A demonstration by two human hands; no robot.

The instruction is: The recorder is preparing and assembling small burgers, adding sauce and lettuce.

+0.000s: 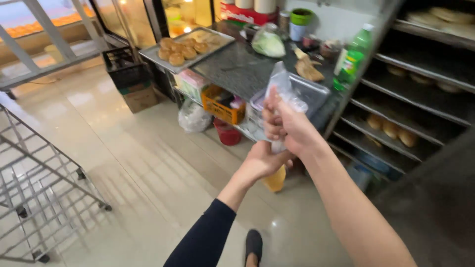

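Both hands, right [284, 129] above left [262, 160], squeeze crinkly clear piping bag [283, 89].

The bag [283, 91] in the right hand [289, 129] is thin clear plastic, shiny and crinkly. The floor [123, 163] is smooth and glossy (light shines off it). The tray [163, 54] under the buns is dull grey metal. The rack [44, 173] is bare metal.

Glossy pale tiled floor [123, 163]; dark speckled desk [237, 69] beyond the fingers; tall bakery rack [420, 99] to their right; wire trolley [39, 188] far left; sunlit window [29, 20] behind.
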